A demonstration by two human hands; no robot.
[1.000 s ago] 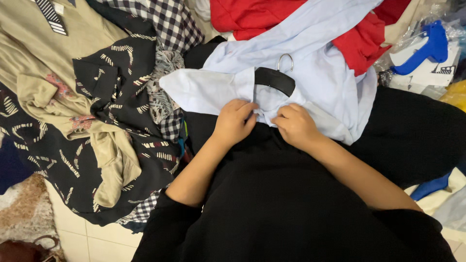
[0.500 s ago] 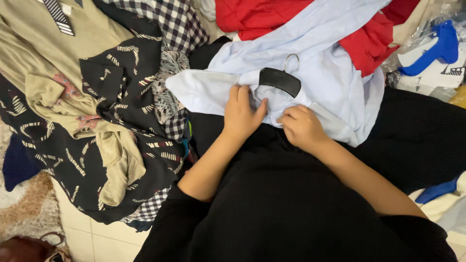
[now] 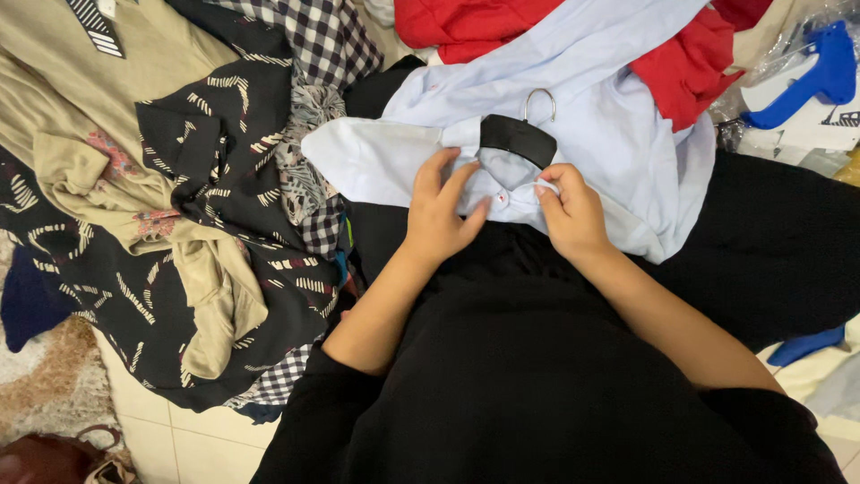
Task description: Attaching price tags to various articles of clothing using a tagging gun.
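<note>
Both hands have crept up the shirt front since a second ago, off the lower hem area and onto the collar just under the hanger. Left hand (image 3: 443,215) lies flat with fingers spread, pressing the cloth down; right hand (image 3: 573,211) is pinched shut on a small fold of the placket, thumb and forefinger closed on fabric. And there's the pale blue shirt (image 3: 618,134), draped over the person's lap on a black hanger (image 3: 517,139) with a thin metal hook (image 3: 540,100), right in the middle of the heap. It looks light and limp, thin woven cotton that will slide and bunch, so the firm spots are likely the collar band and the buttoned edge, or the stiff hanger itself. Around it, soft clutter: a red garment (image 3: 681,63) behind, a black top with pale dashes (image 3: 215,152) to the left, a checked cloth (image 3: 331,40), a tan garment (image 3: 116,99), and a blue plastic hanger (image 3: 820,76) at the far right.
</note>
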